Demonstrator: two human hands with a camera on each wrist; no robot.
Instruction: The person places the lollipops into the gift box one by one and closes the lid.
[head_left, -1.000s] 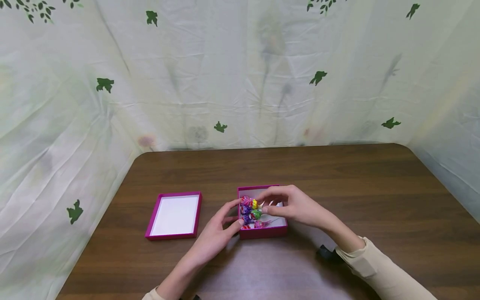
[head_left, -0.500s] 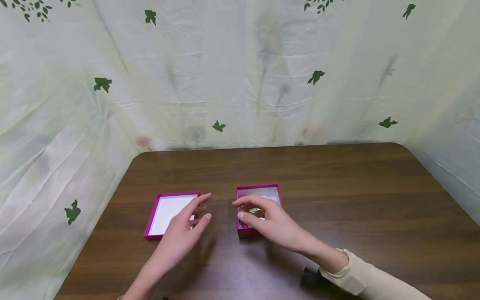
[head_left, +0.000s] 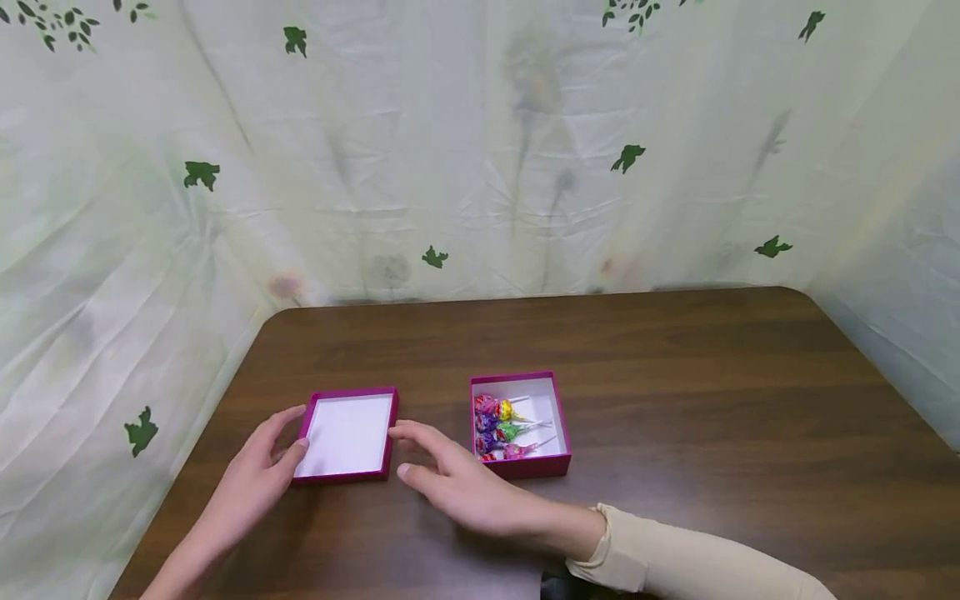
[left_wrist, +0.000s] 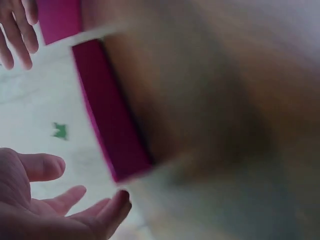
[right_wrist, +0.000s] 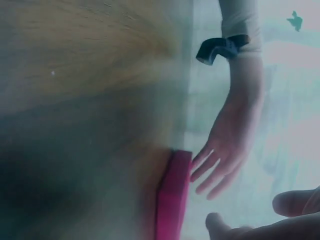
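A shallow magenta box lid (head_left: 386, 450) with a white inside lies on the table, inner side up. My left hand (head_left: 258, 462) is at its left edge, fingers relaxed and slightly bent. Across from it, my right hand (head_left: 468, 492) reaches to the lid's right side, index fingertip right at the rim and thumb apart. Right of that hand, a magenta box (head_left: 528, 469) holds several wrapped lollipops (head_left: 510, 432), heads to the left and sticks to the right. In the left wrist view, the lid's side wall (left_wrist: 110, 110) stands near my left fingertips. Neither hand grips anything.
The brown wooden table (head_left: 675, 400) extends back to a pale curtain (head_left: 480, 167) with green leaf shapes. A dark band (right_wrist: 220, 49) sits on the left wrist. The right forearm with its beige sleeve (head_left: 675, 550) crosses the table's front.
Both hands have left the lollipop box and moved left. The left hand has gone to the lid's left edge, the right hand to its right edge. The lollipops in the box are uncovered to view.
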